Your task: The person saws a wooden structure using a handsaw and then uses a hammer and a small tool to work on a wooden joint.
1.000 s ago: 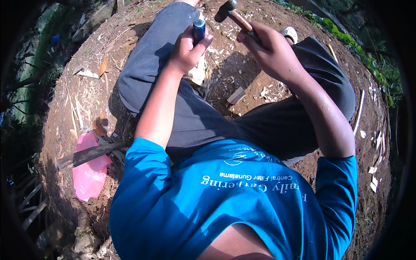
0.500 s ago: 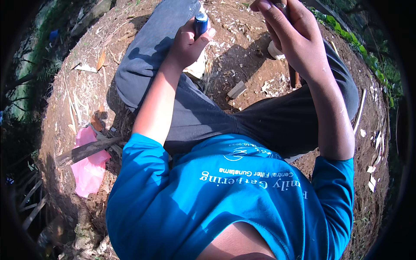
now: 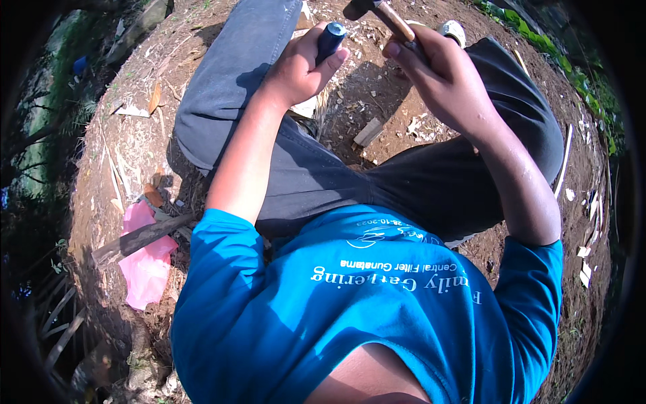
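My left hand (image 3: pixel 293 74) is closed around a dark blue tool handle (image 3: pixel 329 43) with a pale metal cap on its upper end. Whatever lies below the grip is hidden by my fingers. In my right hand (image 3: pixel 447 81) is a hammer (image 3: pixel 396 23), gripped by its wooden handle. Its dark head reaches toward the top edge, up and to the right of the blue handle, and does not touch it. Both hands are above the ground between my bent legs.
Pale wood chips lie scattered over brown soil, with a small wood block (image 3: pixel 368 132) between my legs. On the left, a dark stick (image 3: pixel 141 241) rests across a pink plastic sheet (image 3: pixel 149 276). Green plants (image 3: pixel 538 50) line the right edge.
My right hand has come down and tilted, bringing the hammer head into view near the top. My left hand and the blue handle have shifted slightly right.
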Available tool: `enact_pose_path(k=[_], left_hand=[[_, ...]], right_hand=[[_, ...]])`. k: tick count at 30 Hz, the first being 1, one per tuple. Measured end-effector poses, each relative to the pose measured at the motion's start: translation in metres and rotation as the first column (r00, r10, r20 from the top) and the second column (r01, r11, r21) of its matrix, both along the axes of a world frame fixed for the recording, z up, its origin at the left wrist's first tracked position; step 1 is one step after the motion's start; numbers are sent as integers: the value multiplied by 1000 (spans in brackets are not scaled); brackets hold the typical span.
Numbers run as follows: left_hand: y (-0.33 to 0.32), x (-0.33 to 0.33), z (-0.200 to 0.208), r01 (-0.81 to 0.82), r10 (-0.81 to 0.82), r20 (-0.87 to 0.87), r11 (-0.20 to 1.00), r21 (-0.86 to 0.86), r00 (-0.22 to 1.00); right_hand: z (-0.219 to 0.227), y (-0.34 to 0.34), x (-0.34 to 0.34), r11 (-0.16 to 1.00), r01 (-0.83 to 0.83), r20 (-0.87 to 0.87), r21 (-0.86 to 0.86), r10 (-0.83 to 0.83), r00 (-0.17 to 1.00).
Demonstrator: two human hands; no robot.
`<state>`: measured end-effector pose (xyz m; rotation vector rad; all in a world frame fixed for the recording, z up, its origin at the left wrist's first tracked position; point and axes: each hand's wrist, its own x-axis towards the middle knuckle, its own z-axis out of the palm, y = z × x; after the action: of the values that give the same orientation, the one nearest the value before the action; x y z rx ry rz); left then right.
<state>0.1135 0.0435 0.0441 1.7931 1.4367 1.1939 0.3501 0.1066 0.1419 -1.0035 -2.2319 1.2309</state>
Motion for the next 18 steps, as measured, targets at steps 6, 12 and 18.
enact_pose_path(k=[6,12,18], left_hand=[[-5,-8,2,-11,21,152,998,-66,988],[-9,-15,1,17,-12,94,999,-47,996],[-15,-17,5,38,-26,183,997,-64,983]], right_hand=[[15,-1,-9,992,-102,198,-77,115,973],[22,-17,-18,991,-32,10,-130,34,999],[30,-17,-23,998,0,-161,-60,-9,987]])
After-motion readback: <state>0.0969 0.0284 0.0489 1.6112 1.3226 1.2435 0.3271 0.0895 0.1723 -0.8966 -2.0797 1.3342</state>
